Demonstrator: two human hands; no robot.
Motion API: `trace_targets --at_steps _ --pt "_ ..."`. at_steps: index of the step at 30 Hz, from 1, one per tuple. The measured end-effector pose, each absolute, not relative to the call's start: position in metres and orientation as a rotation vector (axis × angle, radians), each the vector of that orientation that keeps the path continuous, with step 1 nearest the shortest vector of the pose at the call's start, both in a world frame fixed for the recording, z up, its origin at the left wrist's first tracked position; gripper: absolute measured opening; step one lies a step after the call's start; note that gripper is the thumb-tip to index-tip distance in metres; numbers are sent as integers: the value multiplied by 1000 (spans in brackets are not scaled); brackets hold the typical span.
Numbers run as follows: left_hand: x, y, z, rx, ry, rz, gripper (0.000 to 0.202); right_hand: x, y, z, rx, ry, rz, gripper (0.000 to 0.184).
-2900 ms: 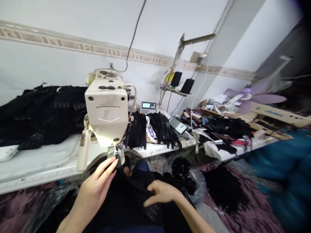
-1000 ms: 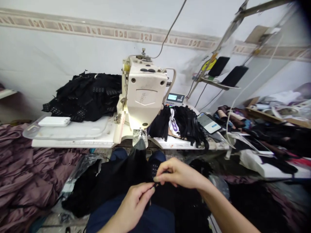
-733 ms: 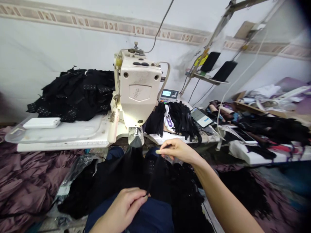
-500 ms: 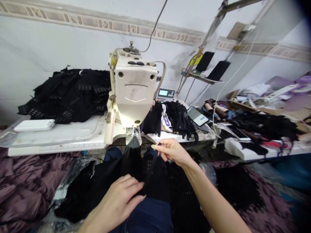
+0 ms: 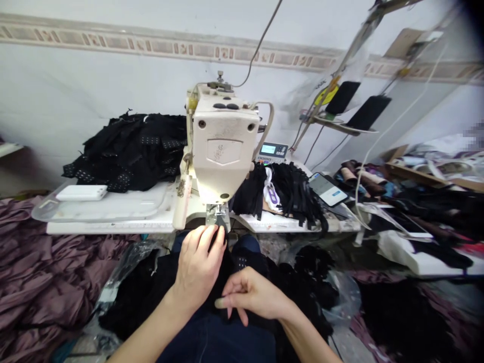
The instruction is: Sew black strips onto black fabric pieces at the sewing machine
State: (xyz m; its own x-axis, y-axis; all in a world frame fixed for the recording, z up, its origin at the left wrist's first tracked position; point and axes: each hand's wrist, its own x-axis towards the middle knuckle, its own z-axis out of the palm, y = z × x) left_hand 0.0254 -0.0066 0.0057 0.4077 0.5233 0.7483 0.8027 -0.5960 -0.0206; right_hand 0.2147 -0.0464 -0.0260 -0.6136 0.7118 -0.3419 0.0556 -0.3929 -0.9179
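Moving up, the left hand (image 5: pixel 198 267) lies open on black cloth (image 5: pixel 128 312) by the presser foot (image 5: pixel 217 214). The right hand (image 5: pixel 253 295) half curls; I cannot tell if it holds anything.

Figure, as I saw it from my remote station: black cloth (image 5: pixel 136 312) lay over navy trousers (image 5: pixel 215 343). Behind it, a black fabric pile (image 5: pixel 128 151) bore rows of small grey dots. The sewing machine head (image 5: pixel 223 146) was cream, and the crumpled cloth (image 5: pixel 45 262) at left was plum. A white wall (image 5: pixel 94 85) carried a tan-and-brown patterned border (image 5: pixel 189 48).
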Motion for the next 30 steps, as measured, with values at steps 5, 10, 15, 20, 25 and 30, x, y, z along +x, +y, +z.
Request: trace_targets --at_steps 5,10,15,20,25,30 --pt "20 -1 2 -2380 -1031 -1121 33 212 -39 9 -1021 -1363 1782 39" --pt "14 3 -2 -2422 -979 -1147 38 214 4 37 -1058 -1384 1338 37" --pt "15 3 2 -2384 -961 -1141 44 215 47 37 -1088 -1573 1004 32" --pt "16 3 2 -2379 -973 -1156 37 209 60 21 -1138 -1454 1047 38" --pt "19 1 0 -2363 -969 -1148 40 197 35 -3 -1146 -1127 1123 44" --pt "19 5 1 -2383 -970 -1092 40 189 -7 -30 -1157 -1167 1259 57"
